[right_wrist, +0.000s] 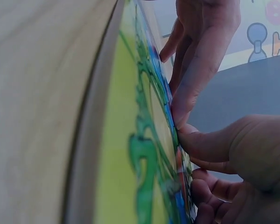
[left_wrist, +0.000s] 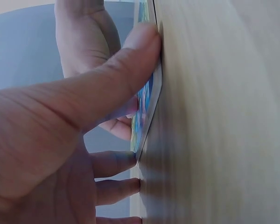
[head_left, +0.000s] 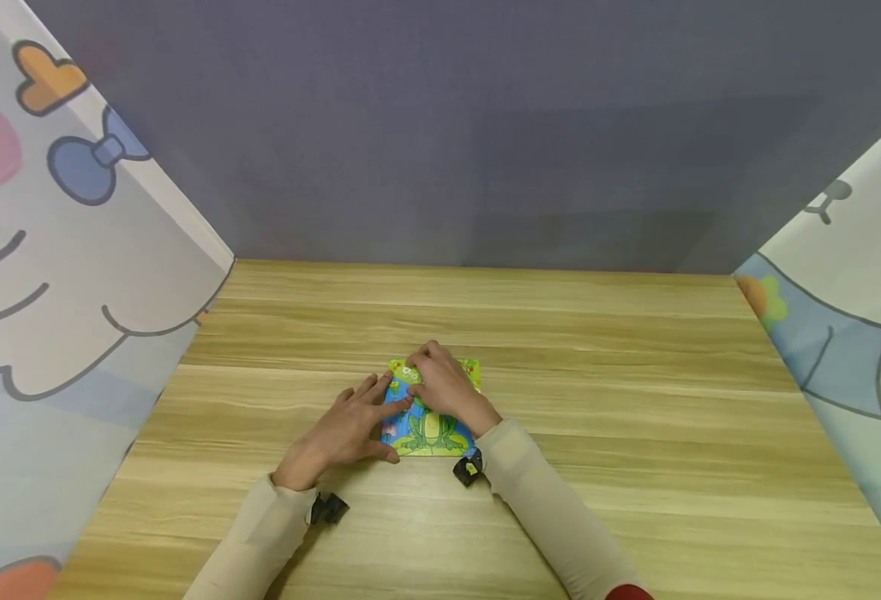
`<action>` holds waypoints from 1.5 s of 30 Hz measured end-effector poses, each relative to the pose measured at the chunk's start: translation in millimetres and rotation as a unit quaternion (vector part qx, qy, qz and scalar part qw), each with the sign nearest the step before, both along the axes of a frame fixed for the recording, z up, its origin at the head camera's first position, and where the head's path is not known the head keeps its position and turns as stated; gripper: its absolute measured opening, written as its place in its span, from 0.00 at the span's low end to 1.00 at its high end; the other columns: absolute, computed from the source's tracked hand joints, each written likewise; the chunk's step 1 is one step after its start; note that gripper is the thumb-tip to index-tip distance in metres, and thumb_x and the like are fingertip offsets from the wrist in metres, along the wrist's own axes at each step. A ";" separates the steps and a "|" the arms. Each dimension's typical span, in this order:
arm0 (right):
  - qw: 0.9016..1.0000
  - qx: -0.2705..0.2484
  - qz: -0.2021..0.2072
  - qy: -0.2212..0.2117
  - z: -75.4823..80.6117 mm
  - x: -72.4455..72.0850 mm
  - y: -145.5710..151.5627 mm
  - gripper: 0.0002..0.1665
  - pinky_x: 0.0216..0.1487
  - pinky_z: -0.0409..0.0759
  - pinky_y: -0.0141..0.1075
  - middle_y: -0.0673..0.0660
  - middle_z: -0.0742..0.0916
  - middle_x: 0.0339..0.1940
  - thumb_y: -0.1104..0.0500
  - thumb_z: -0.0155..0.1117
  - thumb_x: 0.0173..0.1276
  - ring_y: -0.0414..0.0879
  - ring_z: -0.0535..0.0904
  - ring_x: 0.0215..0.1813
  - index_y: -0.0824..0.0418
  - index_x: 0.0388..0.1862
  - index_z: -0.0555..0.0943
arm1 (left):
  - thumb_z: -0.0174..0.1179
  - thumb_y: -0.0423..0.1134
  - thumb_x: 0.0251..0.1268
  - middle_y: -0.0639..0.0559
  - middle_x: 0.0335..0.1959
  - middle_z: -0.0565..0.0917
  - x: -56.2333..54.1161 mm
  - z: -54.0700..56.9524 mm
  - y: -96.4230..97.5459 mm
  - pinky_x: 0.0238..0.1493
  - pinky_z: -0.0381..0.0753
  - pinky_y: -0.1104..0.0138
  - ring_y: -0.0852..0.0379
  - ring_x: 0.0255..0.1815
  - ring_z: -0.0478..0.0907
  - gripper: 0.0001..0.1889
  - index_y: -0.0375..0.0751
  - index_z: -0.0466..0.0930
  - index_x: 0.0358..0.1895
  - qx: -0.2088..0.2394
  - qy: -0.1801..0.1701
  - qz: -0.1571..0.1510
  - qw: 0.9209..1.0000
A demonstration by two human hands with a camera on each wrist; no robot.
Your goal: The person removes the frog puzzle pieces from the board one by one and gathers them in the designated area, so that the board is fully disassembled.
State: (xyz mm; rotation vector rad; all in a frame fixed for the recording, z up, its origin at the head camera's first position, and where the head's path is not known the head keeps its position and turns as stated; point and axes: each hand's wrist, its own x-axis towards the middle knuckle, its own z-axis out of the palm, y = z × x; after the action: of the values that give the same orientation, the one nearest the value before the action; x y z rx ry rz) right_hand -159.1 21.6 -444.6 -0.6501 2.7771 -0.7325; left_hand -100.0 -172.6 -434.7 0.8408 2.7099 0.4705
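Observation:
A flat, bright board with a green frog picture [head_left: 432, 429] lies on the table; it looks like a puzzle board. My left hand [head_left: 346, 429] rests at its left side with fingers spread, the index finger reaching over the picture. In the left wrist view, the left thumb [left_wrist: 142, 39] lies along the board's near edge [left_wrist: 154, 95]. Over the upper part of the board, my right hand [head_left: 443, 383] bends its fingers down onto the picture. The right thumb [right_wrist: 200, 142] touches the surface close to the left index fingertip [right_wrist: 182, 112]. Whatever lies under the right fingertips is hidden.
The board lies on a wood-grain table [head_left: 635, 400]. A grey panel [head_left: 440, 133] stands along the back, and cartoon-printed panels rise on the left [head_left: 110, 275] and right [head_left: 853, 333]. Small black devices sit at the left wrist [head_left: 327, 508] and right wrist [head_left: 468, 468].

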 end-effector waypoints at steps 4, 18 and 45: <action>1.000 -0.007 -0.007 -0.010 -0.2 -1.8 -2.1 0.25 0.65 0.77 0.48 0.61 0.76 0.65 0.55 0.69 0.68 0.56 0.75 0.65 0.61 0.62 0.79 | 0.73 0.56 0.49 0.27 0.78 0.56 0.3 0.9 -0.1 0.63 0.65 0.28 0.24 0.77 0.57 0.43 0.48 0.72 0.71 -0.005 0.012 -0.001 1.000; 0.999 -0.030 -0.010 -0.005 -1.7 -2.3 2.1 0.25 0.65 0.77 0.49 0.60 0.80 0.60 0.56 0.70 0.67 0.56 0.77 0.63 0.60 0.61 0.78 | 0.73 0.56 0.49 0.28 0.78 0.57 -0.7 0.1 1.4 0.63 0.65 0.28 0.24 0.77 0.57 0.43 0.47 0.71 0.72 -0.003 0.023 -0.007 1.000; 0.998 -0.055 0.013 -0.021 -2.4 -3.2 8.1 0.31 0.66 0.76 0.48 0.60 0.80 0.62 0.59 0.74 0.63 0.54 0.77 0.62 0.61 0.65 0.79 | 0.74 0.55 0.48 0.26 0.77 0.57 1.2 0.1 3.1 0.62 0.67 0.27 0.22 0.76 0.58 0.43 0.50 0.72 0.72 -0.012 0.022 -0.010 1.000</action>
State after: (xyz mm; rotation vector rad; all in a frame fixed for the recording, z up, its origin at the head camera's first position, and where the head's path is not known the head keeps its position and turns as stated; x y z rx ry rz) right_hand -162.3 29.6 -447.0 -0.6821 2.7002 -0.8889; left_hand -98.8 -169.5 -434.6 0.8802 2.7389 0.4182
